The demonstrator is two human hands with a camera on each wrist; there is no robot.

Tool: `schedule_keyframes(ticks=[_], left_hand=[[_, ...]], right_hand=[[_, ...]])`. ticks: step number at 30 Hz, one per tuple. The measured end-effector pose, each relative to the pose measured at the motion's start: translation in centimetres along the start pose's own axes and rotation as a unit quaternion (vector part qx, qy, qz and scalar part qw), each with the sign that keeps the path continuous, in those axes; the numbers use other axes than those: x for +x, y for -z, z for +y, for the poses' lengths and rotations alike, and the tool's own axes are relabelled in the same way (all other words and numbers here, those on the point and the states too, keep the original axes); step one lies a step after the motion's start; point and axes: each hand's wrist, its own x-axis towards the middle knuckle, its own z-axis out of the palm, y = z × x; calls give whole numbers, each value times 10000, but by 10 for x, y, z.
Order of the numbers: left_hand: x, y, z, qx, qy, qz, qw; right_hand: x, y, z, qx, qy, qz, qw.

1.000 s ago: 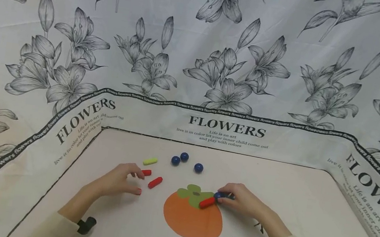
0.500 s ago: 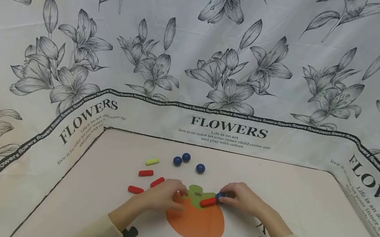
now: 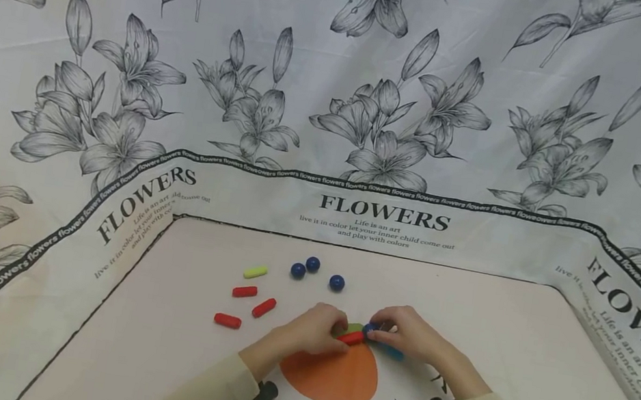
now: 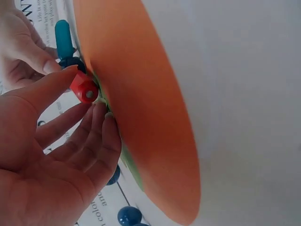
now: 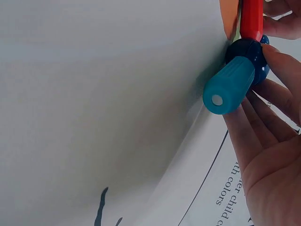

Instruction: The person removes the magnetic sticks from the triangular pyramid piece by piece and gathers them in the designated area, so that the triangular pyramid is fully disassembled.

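Observation:
My right hand (image 3: 415,335) pinches a dark blue ball (image 5: 259,61) between thumb and fingers. A ribbed teal rod (image 5: 230,87) sticks out of one side of the ball, and a red rod (image 4: 84,89) joins it on another side. Around the red rod's free end, my left hand (image 3: 313,329) has its thumb and fingertips, gripping it. A small pale dot marks that end in the left wrist view. This joined piece is held over the green top of a printed orange persimmon (image 3: 334,375).
Left of the hands lie loose red rods (image 3: 264,307) and a yellow-green rod (image 3: 255,272). Farther back are loose dark blue balls (image 3: 336,283). A white flower-printed cloth (image 3: 392,135) hangs behind the pale tabletop (image 3: 485,307).
My left hand has moved right from beside the loose red rods to the red rod on the ball, leaving a red rod lying there. The right hand has stayed nearly in place.

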Motion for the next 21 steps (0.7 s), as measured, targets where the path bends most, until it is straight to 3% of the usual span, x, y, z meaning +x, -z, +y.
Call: schedule_keyframes(ticks=[14,21], left_hand=[[9,-5,12,-82,100,-22,9999],[6,-4,12,-183,169,-21,9997]], right_hand=[[-3,2,1,69,5,-63,10000],[-1,1,4,125,9,-85,9999]])
